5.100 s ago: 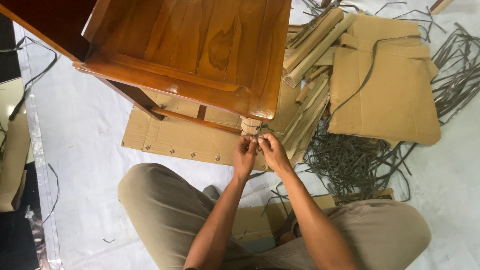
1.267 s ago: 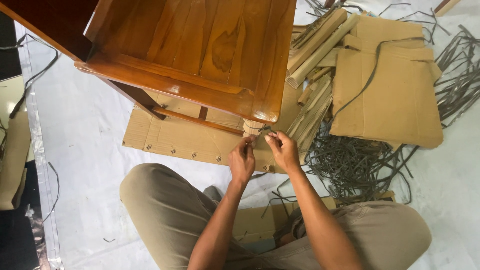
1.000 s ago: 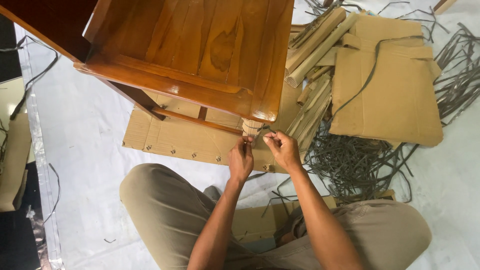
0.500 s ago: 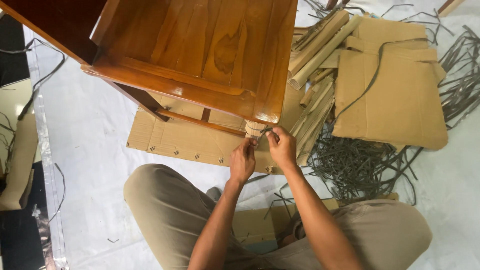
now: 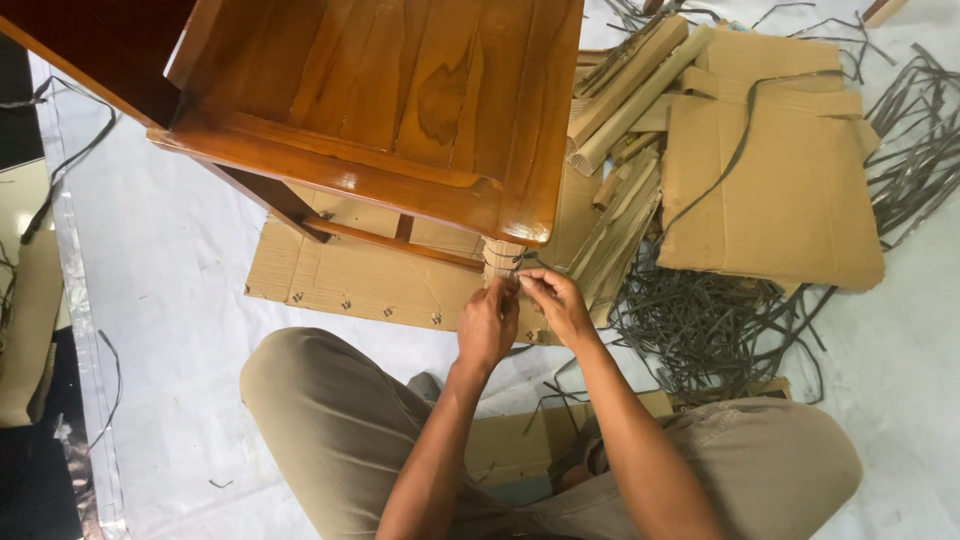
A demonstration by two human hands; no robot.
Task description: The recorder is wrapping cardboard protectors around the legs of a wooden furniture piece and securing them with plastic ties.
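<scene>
A glossy brown wooden chair (image 5: 390, 110) stands over a flat cardboard sheet (image 5: 350, 280). Its near right leg is wrapped in corrugated cardboard (image 5: 500, 255), with a thin grey strap (image 5: 528, 265) going around the wrap. My left hand (image 5: 488, 325) and my right hand (image 5: 555, 303) meet just below the seat corner. Each pinches an end of that strap between thumb and fingers, close against the wrapped leg. My bent knees in tan trousers fill the lower part of the view.
Folded cardboard pieces (image 5: 790, 180) and rolled corrugated strips (image 5: 625, 90) lie at the right. A tangle of grey straps (image 5: 710, 330) sprawls beside my right arm, more at the far right (image 5: 915, 140). White plastic sheeting (image 5: 170, 300) covers the floor. Cardboard (image 5: 25, 330) leans at the left edge.
My two hands have drawn closer together at the wrapped leg, the right hand shifting slightly down and left. The chair has not moved.
</scene>
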